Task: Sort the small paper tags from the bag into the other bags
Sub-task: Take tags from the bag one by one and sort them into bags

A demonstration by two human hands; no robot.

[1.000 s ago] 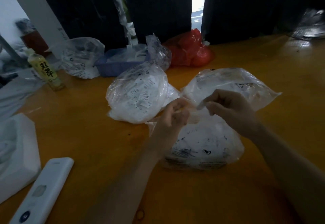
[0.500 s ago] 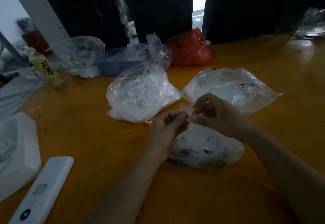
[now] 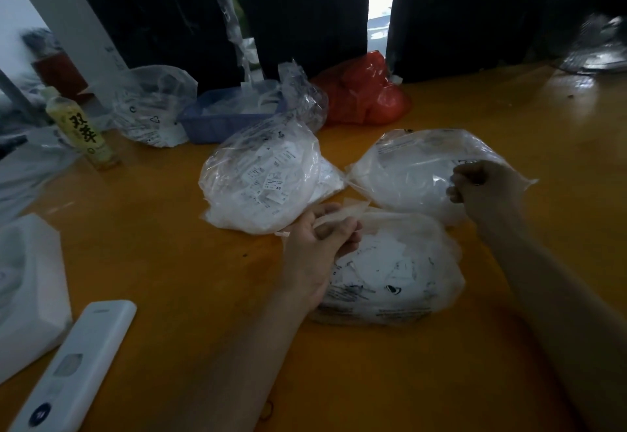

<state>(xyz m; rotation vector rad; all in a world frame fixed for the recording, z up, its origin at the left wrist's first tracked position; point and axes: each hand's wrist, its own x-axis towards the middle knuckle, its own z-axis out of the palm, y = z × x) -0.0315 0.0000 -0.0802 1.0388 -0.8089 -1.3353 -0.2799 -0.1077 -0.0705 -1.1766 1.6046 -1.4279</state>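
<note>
Left hand [image 3: 319, 245] low at centre, fingers curled round the crumpled mouth of the near bag [image 3: 400, 272], full of small white paper tags [image 3: 376, 262] and lying on the orange table [image 3: 169, 262]. Right hand [image 3: 481, 190] further out, fingers curled and pinching at the top of the right-hand bag [image 3: 407, 177]; whether a tag sits in the pinch, impossible to tell. A third clear bag [image 3: 261, 183] of printed tags just to the left, touching its neighbour. Behind: blue tray [image 3: 217, 122], red bag [image 3: 363, 95], another clear bag [image 3: 152, 105], yellow bottle [image 3: 81, 129]. White remote [image 3: 74, 370] near the front left edge.
</note>
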